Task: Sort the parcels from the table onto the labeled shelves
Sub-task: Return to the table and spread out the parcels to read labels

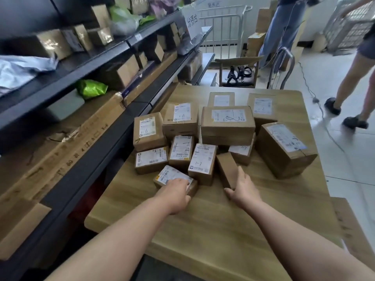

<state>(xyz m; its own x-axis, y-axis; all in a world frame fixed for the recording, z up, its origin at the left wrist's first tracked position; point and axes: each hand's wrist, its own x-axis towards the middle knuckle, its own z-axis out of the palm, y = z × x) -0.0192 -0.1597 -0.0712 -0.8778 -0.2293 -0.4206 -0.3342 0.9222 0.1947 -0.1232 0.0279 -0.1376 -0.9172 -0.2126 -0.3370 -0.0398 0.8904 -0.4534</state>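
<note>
Several cardboard parcels with white labels lie clustered on a wooden table. My left hand grips the nearest small labelled box from above, fingers curled over its right end. My right hand holds a narrow plain brown box, thumb at its near end and fingers along its right side. Just behind stand boxes marked "1-7" and "1-6". A large box sits at the right of the pile.
Dark metal shelves run along the left, holding cartons, a long flat carton and a green bag. Behind the table stand a chair and a metal cage cart. A person's legs are on the tiled floor at right.
</note>
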